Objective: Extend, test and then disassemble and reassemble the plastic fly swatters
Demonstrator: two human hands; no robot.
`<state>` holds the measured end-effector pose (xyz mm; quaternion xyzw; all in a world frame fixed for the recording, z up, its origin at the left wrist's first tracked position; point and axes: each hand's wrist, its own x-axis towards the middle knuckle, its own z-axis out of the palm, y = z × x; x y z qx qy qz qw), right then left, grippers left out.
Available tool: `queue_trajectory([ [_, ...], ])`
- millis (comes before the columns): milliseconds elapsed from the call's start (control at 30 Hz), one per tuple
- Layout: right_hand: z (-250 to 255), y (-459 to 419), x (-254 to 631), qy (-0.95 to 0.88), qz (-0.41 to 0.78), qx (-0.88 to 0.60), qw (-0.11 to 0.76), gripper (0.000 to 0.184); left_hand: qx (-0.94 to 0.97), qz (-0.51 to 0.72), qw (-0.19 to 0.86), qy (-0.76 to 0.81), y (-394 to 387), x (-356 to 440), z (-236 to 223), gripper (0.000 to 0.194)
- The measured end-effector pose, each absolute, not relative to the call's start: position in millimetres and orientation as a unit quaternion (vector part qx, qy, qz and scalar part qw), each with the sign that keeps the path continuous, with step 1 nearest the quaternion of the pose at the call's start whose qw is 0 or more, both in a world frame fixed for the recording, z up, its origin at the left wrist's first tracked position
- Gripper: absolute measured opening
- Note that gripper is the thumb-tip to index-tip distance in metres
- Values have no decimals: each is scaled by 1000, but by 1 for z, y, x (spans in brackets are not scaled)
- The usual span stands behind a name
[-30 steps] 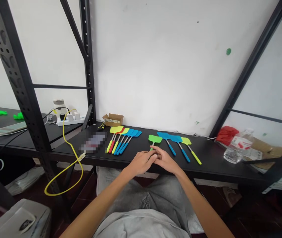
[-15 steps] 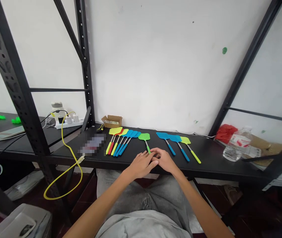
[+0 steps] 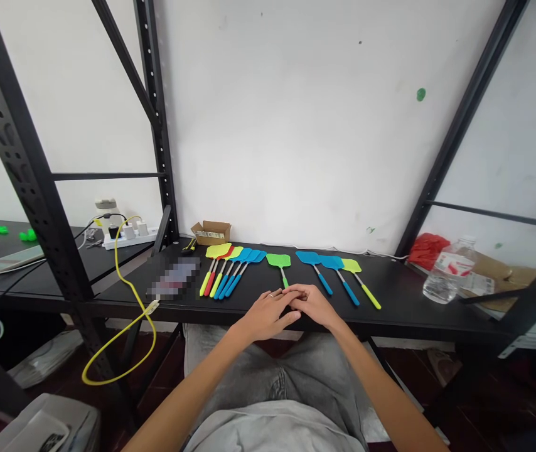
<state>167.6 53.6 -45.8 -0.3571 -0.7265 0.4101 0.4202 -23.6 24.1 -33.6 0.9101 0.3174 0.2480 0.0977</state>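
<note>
A: Green swatter (image 3: 279, 263) lay alone mid-counter, head toward the wall, its handle end running in under the fingers. What sat to the left of it?

B: Fanned bundle of swatters (image 3: 229, 266), yellow, red and blue handles, heads overlapping; a small cardboard box (image 3: 212, 231) behind them at the wall. Black counter (image 3: 400, 304) bare between that bundle and the green one.

A: And the hands?

B: Left hand (image 3: 268, 309) flat, palm down, fingers laid over the handle end. Right hand (image 3: 314, 303) just beside it, fingertips meeting the left's. Neither grip was closed round anything that I could see; whether a finger pinched the handle underneath, I couldn't tell.

A: Right of the hands?

B: Three loose swatters (image 3: 336, 272), two blue, one yellow-green, angled side by side. Farther right, a water bottle (image 3: 447, 276).

A: How would the handling go best, judging from that?

B: My guess: pinch the thin handle low, keep the head flat on the counter, slide rather than lift, so the neighbours stay undisturbed.
</note>
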Motion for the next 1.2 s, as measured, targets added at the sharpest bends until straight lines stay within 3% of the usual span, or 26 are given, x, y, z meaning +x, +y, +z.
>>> queue_trajectory([
  [1000, -39, 53, 175, -747, 154, -493, 419, 23, 910, 212, 58, 352, 34, -24, -49, 61],
  [1200, -36, 54, 185, -712, 82, -605, 347, 20, 912, 202, 62, 351, 35, -24, -50, 51],
])
